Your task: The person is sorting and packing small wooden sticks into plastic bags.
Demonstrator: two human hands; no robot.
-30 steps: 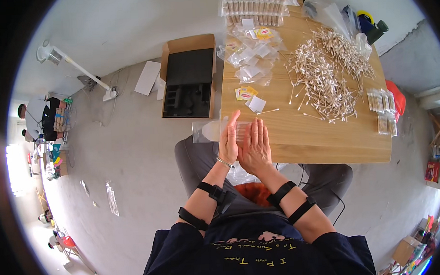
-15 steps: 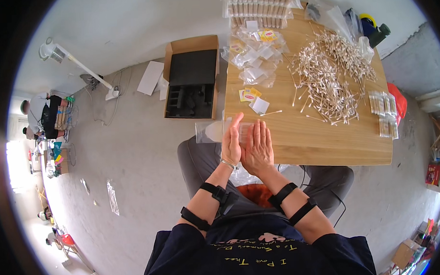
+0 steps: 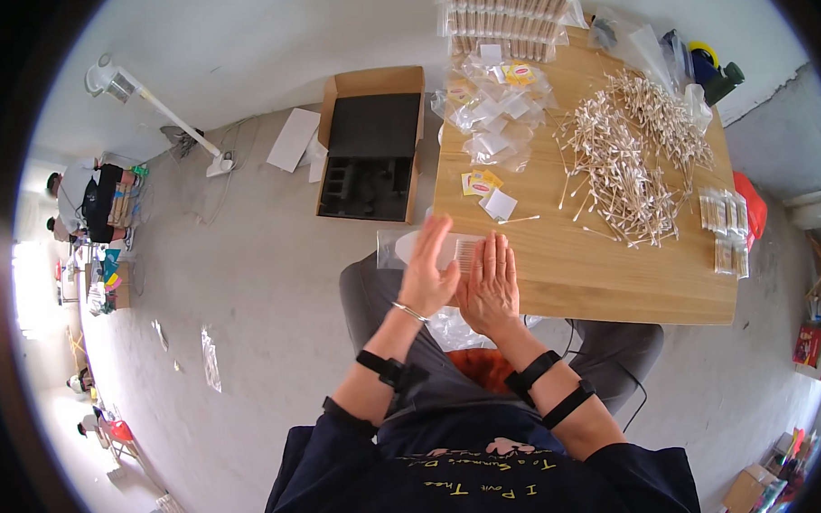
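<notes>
At the table's near left corner lies a clear plastic bag (image 3: 388, 248) with a row of cotton swabs (image 3: 465, 253) inside. The bag's left part sticks out past the table edge. My left hand (image 3: 426, 272) is open over the bag, its fingers stretched and thumb apart. Flat beside the swabs rests my right hand (image 3: 490, 288), open, its fingers straight and side by side. Just beyond the hands are a loose cotton swab (image 3: 519, 219), a white square card (image 3: 498, 205) and yellow-and-white cards (image 3: 480, 183).
A large heap of loose cotton swabs (image 3: 624, 168) covers the table's right side. Clear bags (image 3: 496, 109) lie at the far left, behind them packed swab bundles (image 3: 502, 23). More packs (image 3: 724, 227) sit by the right edge. An open cardboard box (image 3: 368, 82) stands left of the table.
My left hand has moved left, away from the right hand, and its thumb has spread. More of the bag shows between them. The whole view has shifted slightly.
</notes>
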